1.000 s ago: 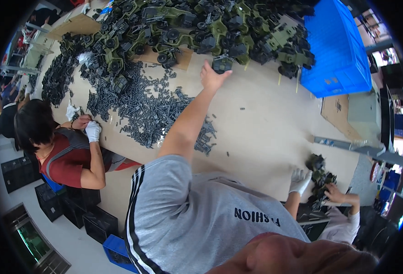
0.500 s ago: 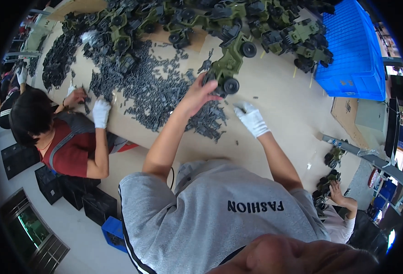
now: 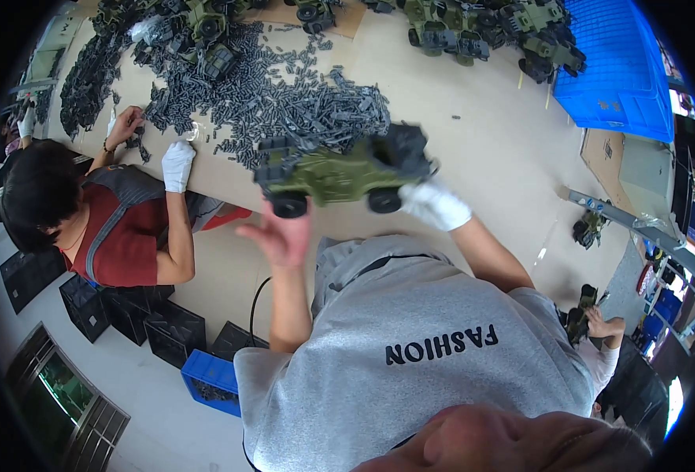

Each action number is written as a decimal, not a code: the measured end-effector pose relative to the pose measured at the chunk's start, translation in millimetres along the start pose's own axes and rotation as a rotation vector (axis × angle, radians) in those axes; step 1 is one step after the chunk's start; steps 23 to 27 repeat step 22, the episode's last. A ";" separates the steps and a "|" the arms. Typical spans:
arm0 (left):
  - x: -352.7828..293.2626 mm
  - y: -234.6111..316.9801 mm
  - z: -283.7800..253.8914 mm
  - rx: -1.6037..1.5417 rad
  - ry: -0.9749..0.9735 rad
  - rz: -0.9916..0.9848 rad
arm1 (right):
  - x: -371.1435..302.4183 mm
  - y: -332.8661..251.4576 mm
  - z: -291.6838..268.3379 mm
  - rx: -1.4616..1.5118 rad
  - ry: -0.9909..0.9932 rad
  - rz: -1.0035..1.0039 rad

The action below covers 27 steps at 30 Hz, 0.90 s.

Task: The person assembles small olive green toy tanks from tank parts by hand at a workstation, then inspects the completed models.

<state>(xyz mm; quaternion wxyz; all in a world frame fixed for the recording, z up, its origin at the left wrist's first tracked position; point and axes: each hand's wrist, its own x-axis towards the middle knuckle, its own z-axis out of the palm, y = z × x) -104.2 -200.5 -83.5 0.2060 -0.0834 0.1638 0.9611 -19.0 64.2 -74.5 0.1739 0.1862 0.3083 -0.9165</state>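
A green and black toy jeep (image 3: pixel 340 175) is held sideways above the near edge of the table. My right hand (image 3: pixel 440 206), in a white glove, grips its right end by the dark front part. Below the left wheel is my left hand (image 3: pixel 283 240), bare and smeared by motion. Its thumb stands out away from the toy, and its fingers reach up at the wheel, their tips partly hidden. Just beyond the jeep spreads a heap of small dark grey plastic parts (image 3: pixel 284 102).
More toy jeeps (image 3: pixel 450 31) crowd the far side beside a blue crate (image 3: pixel 615 71). A co-worker in red (image 3: pixel 127 236) handles parts at the left. Another person's hand (image 3: pixel 603 324) touches a jeep at the right. Black crates (image 3: pixel 174 334) and a blue bin (image 3: pixel 210 381) stand on the floor.
The jeep has come nearer to me and turned from slanting to lying crosswise. My left hand has drawn back and its hold has loosened. The right hand has moved onto the jeep's end.
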 end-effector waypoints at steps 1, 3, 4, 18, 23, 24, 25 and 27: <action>-12.1 -23.9 -2.2 -0.124 -0.006 -0.050 | 1.5 11.0 14.9 -0.220 0.031 -0.007; -16.2 -41.8 -5.1 -0.250 -0.022 -0.114 | 8.2 42.6 39.7 -0.450 -0.020 -0.265; -14.8 -40.6 -10.2 0.058 0.003 -0.129 | 9.5 61.4 41.0 -0.458 -0.101 -0.506; 3.7 -26.3 -19.2 0.303 -0.165 -0.401 | 31.3 7.7 -82.1 -1.173 0.638 -0.268; 22.0 -49.0 -1.3 0.320 -0.278 -0.549 | -13.5 -2.5 -42.4 -1.084 0.415 -0.353; 22.0 -49.0 -1.3 0.320 -0.278 -0.549 | -13.5 -2.5 -42.4 -1.084 0.415 -0.353; 22.0 -49.0 -1.3 0.320 -0.278 -0.549 | -13.5 -2.5 -42.4 -1.084 0.415 -0.353; 22.0 -49.0 -1.3 0.320 -0.278 -0.549 | -13.5 -2.5 -42.4 -1.084 0.415 -0.353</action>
